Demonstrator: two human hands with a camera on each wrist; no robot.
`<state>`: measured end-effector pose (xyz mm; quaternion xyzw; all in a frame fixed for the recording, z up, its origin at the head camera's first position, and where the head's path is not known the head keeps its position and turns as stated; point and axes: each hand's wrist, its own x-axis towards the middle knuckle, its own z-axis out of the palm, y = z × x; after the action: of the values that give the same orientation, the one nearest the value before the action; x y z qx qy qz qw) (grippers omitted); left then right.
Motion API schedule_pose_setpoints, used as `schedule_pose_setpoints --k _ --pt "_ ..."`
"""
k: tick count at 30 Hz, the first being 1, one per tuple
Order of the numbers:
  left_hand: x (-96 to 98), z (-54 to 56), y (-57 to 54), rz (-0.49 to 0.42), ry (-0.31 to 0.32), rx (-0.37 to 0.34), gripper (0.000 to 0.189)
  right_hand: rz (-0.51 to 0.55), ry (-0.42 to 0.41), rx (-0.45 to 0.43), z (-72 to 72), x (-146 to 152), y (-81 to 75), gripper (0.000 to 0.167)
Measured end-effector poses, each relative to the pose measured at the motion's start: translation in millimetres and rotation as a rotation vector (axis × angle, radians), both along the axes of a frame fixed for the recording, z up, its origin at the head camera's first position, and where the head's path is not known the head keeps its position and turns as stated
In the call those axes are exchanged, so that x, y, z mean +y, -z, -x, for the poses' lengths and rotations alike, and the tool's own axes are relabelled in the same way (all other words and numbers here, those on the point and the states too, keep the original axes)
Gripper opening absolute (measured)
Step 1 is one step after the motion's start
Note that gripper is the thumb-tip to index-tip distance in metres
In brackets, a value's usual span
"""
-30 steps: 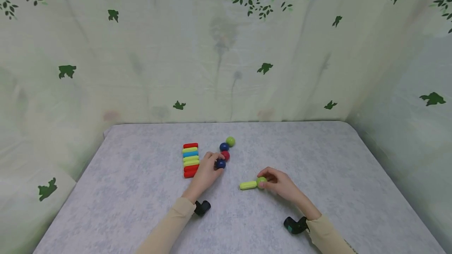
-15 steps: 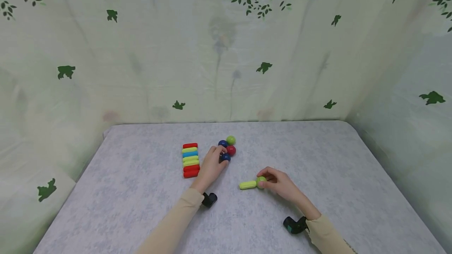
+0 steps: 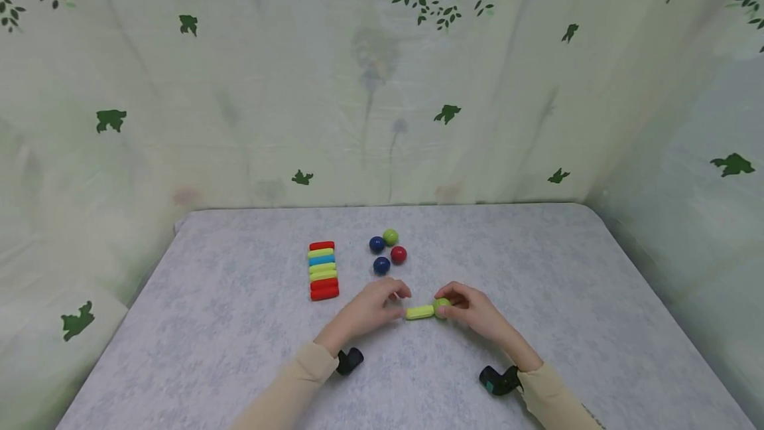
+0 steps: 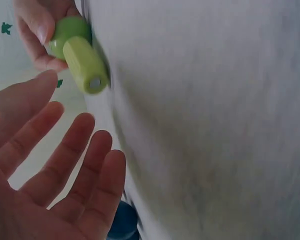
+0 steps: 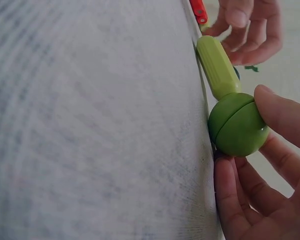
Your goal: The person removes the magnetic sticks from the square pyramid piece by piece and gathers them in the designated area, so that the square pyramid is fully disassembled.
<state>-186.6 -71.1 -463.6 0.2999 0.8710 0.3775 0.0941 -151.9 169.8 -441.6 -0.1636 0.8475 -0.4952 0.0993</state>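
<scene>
My right hand [image 3: 475,314] pinches a green ball [image 5: 235,132] between thumb and fingers, low over the table. A yellow-green ribbed rod [image 3: 420,312] is joined to the ball and points left; a small silvery disc shows on its free end in the left wrist view. Beside that free end is my left hand [image 3: 371,308], its fingers spread and loosely bent. Nothing is in the left hand, and the left wrist view shows a gap between its fingers and the rod.
Behind the left hand lie two blue balls [image 3: 381,265], a red ball [image 3: 398,255] and another green ball [image 3: 390,237]. Several red, yellow-green and blue rods [image 3: 323,271] lie side by side to their left. A grey cloth [image 3: 537,271] covers the table.
My left hand has let go of the near blue ball after shifting it right and back, then come toward me to the rod's end. The red ball has moved right. My right hand stays put.
</scene>
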Motion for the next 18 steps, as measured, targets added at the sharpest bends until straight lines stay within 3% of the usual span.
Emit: schedule_pose_setpoints --k 3,11,15,18 --pt "9.5 -5.5 4.4 0.04 0.041 -0.011 0.023 0.003 -0.006 0.005 1.6 0 1.8 0.021" --pt "28.1 -8.7 7.9 0.099 -0.013 0.05 0.016 0.021 -0.023 0.005 1.5 1 4.6 0.022" --pt "28.0 -13.0 4.7 0.143 -0.065 0.102 0.014 0.014 0.0 0.023 9.1 5 23.5 0.02" --pt "21.7 -14.7 2.5 0.128 -0.084 0.106 0.014 0.015 0.011 0.027 15.5 9 39.6 0.021"
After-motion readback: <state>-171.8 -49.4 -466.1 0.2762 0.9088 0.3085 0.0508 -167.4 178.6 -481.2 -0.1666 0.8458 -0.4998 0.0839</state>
